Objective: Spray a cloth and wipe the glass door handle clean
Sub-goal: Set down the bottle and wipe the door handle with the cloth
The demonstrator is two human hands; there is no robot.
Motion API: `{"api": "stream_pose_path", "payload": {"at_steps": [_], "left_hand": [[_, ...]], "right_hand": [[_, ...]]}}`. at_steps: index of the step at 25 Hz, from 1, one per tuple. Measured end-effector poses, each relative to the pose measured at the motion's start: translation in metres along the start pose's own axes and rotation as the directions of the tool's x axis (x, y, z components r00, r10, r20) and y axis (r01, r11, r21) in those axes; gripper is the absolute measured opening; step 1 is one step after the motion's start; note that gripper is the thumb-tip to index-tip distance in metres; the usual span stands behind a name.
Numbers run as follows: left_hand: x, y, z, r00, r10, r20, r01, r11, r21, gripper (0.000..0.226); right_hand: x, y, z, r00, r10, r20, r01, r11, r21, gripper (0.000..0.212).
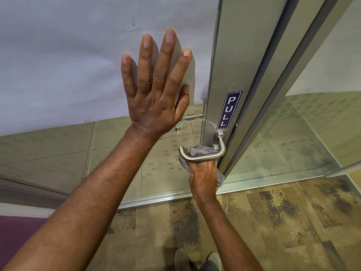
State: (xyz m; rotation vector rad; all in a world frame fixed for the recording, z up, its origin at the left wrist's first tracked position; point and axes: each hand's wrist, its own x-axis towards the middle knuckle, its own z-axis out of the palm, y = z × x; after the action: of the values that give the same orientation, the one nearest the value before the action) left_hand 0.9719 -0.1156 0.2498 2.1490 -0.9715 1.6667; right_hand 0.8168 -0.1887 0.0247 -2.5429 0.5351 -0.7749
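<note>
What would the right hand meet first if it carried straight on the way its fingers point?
Judging by this view, the right hand, holding the cloth, would first meet the door handle, which its cloth-wrapped fingers already touch.

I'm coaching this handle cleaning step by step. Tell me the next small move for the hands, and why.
Probably slide the right hand with the cloth along the door handle toward its free left end. The cloth sits bunched behind the middle of the bar, so the curved end looks uncovered. The left hand lies flat on the door panel and can keep bracing it.
</note>
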Motion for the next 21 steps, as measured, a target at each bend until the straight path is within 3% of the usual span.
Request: {"api": "stream_pose_path", "payload": {"at_steps": [1, 5, 8, 9, 11, 12, 15, 18, 20, 21], "left_hand": [[0.000, 0.001, -0.001, 1.000, 0.006, 0.003, -0.006, 1.000, 0.000, 0.062], [0.002, 0.001, -0.004, 1.000, 0.024, 0.004, -0.024, 1.000, 0.011, 0.063], [0.002, 0.002, -0.005, 0.999, 0.035, 0.015, -0.035, 0.999, 0.018, 0.063], [0.002, 0.002, -0.005, 0.999, 0.038, 0.016, -0.038, 0.999, 0.019, 0.062], [0.002, 0.002, -0.005, 0.999, 0.046, 0.017, -0.046, 0.999, 0.011, 0.061], [0.002, 0.001, -0.005, 0.999, 0.048, 0.017, -0.048, 0.999, 0.015, 0.061], [0.003, -0.001, -0.004, 0.999, 0.040, 0.021, -0.040, 0.999, 0.009, 0.061], [0.001, 0.000, -0.006, 0.999, 0.040, 0.027, -0.040, 0.999, 0.010, 0.061], [0.002, 0.001, -0.006, 0.999, 0.037, 0.027, -0.037, 0.999, -0.002, 0.060], [0.002, 0.000, -0.005, 0.999, 0.037, 0.025, -0.037, 0.999, 0.000, 0.060]], "right_hand": [[-0.001, 0.008, 0.000, 0.998, -0.055, 0.032, 0.057, 0.994, -0.092, 0.074], [0.006, 0.037, -0.008, 0.995, 0.097, 0.034, -0.096, 0.995, -0.029, 0.077], [0.005, 0.042, -0.009, 0.995, 0.042, -0.086, -0.041, 0.999, 0.013, 0.054], [0.005, 0.041, -0.007, 0.979, 0.124, -0.160, -0.107, 0.988, 0.112, 0.044], [0.005, 0.039, -0.008, 0.894, 0.417, -0.163, -0.332, 0.862, 0.383, 0.034], [0.009, 0.036, -0.009, 0.852, 0.498, -0.162, -0.390, 0.810, 0.439, 0.034], [0.017, 0.026, -0.015, 0.792, 0.590, -0.159, -0.423, 0.717, 0.553, 0.028], [0.025, 0.012, -0.024, 0.699, 0.706, -0.113, -0.405, 0.521, 0.752, 0.036], [0.020, 0.000, -0.022, 0.692, 0.713, -0.112, -0.490, 0.578, 0.652, 0.045], [0.015, -0.005, -0.020, 0.755, 0.645, -0.117, -0.503, 0.684, 0.528, 0.051]]}}
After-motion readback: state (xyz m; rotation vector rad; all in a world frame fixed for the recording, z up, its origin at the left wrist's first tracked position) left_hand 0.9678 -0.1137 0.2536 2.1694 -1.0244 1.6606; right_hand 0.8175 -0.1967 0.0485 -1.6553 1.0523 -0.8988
